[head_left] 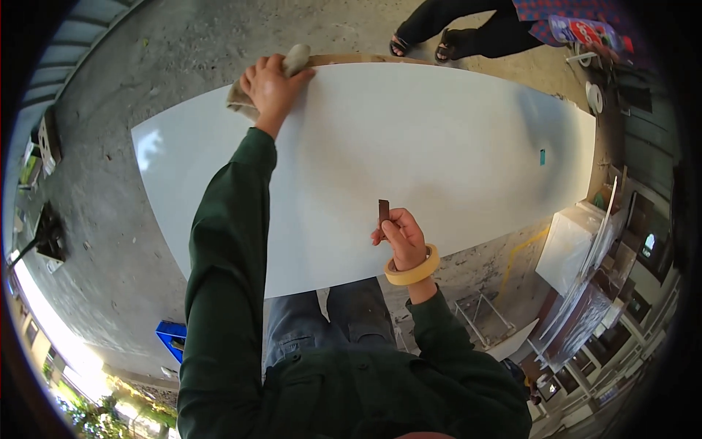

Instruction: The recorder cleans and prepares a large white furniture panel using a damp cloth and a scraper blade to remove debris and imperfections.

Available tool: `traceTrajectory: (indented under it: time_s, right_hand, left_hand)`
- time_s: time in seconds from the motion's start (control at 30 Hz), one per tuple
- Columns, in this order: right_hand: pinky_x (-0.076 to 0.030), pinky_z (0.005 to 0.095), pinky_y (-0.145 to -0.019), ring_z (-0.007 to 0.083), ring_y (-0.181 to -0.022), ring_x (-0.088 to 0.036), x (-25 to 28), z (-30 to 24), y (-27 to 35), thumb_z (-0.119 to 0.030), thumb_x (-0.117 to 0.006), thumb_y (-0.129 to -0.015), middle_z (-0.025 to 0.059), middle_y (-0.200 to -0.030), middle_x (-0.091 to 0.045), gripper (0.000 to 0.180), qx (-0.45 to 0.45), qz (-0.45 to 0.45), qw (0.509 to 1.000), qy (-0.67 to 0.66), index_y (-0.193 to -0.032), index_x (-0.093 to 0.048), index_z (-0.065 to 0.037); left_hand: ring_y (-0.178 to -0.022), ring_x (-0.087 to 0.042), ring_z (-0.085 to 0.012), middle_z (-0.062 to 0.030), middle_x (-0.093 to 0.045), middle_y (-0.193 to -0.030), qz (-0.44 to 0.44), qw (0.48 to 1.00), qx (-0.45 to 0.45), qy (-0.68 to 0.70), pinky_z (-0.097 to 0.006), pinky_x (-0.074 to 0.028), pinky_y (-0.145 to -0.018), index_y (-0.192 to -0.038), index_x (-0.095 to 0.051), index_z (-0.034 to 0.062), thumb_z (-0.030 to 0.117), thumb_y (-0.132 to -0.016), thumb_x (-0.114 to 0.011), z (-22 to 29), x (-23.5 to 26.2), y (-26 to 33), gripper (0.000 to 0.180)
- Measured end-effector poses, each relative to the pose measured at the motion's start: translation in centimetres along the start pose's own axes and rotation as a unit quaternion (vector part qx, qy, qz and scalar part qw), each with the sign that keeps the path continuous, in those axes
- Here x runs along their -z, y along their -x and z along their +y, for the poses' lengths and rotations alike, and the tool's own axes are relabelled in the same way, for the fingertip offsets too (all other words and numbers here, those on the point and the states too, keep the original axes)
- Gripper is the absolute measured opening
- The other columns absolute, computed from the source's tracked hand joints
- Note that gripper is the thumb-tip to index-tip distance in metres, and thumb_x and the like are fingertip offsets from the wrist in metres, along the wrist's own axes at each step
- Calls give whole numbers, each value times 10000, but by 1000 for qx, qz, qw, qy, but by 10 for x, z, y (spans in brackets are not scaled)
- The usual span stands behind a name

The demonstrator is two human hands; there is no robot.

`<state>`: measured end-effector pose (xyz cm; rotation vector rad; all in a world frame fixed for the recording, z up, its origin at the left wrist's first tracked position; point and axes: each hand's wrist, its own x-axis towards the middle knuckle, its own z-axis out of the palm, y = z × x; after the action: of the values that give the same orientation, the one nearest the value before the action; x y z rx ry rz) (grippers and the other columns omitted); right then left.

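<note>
A large glossy white panel lies flat in front of me. At its far edge, my left hand is closed on a beige cloth, part of which sticks up past my fingers. My right hand pinches a small flat brown strip upright between thumb and fingers, over the near half of the panel. Around my right wrist hangs a roll of yellow masking tape. A small teal patch shows on the panel's right part.
Beyond the far edge stands another person in dark trousers and sandals, near a purple bottle or package. At the right, a white box and leaning sheets stand close to the panel. A blue bin sits at lower left on the concrete floor.
</note>
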<state>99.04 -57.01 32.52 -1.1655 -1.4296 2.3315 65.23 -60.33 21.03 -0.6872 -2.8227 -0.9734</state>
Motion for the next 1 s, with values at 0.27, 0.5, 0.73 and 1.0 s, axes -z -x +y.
traceTrajectory:
  time_s: [0.27,0.5,0.73,1.0]
  right_hand:
    - [-417,202,-685,49,-716,-494,70,-12,-44,-20,-578,-894,-3,-815,-560,62,72,25,996,49,-954,-567,-13]
    - [-392,168,-623,18,-686,-474,137,-44,-101,-31,-601,-894,-38,-786,-557,80,87,87,992,26,-970,-590,-12]
    - [-394,193,-618,38,-671,-476,192,-64,-103,-65,-580,-913,-27,-776,-570,93,117,166,979,-33,-982,-582,-2]
    - [-373,224,-572,77,-613,-461,218,-53,-110,-70,-554,-927,17,-734,-562,116,119,209,970,-46,-1015,-561,5]
  left_hand:
    - [-1036,-443,-268,0,-586,-1029,-104,993,53,-10,-396,-236,-978,-903,-664,150,428,-654,-792,53,-29,-23,394]
    - [-1047,-459,-299,-42,-570,-1073,-31,982,-161,96,-417,-314,-944,-972,-637,143,146,-671,-726,118,-87,0,314]
    - [-1379,-252,-372,-160,-290,-1492,-173,948,-263,40,-509,-183,-1128,-1449,-313,117,107,-717,-666,242,-141,69,813]
    - [-1376,-296,-305,-118,-348,-1475,-165,936,-308,32,-455,-195,-1134,-1401,-382,85,212,-724,-695,263,-166,36,757]
